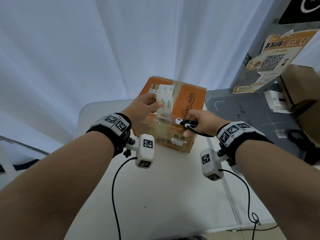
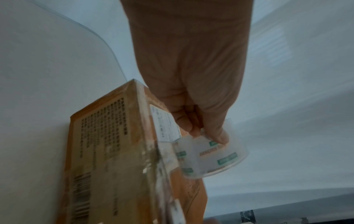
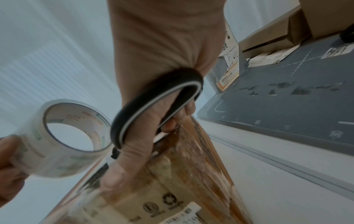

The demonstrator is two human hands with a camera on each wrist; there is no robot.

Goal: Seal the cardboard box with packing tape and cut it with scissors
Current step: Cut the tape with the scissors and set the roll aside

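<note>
An orange cardboard box (image 1: 188, 101) stands on the white table (image 1: 164, 187), its top seam covered with clear tape. My left hand (image 1: 145, 108) grips the roll of clear packing tape (image 1: 164, 97) above the box's near top edge; a strip of tape runs down from the roll to the box (image 2: 107, 151). In the left wrist view the fingers pinch the roll (image 2: 212, 157). My right hand (image 1: 200, 121) holds black-handled scissors (image 1: 187, 122) just right of that strip, over the box's near edge. The handle loop (image 3: 153, 106) wraps my fingers; the blades are hidden.
A grey cutting mat (image 1: 251, 115) lies to the right, with a brown box (image 1: 301, 87) and papers (image 1: 277, 103) on it. A grey post with an orange poster (image 1: 277, 49) rises at the back right. White curtain hangs behind. Cables trail over the table's near part.
</note>
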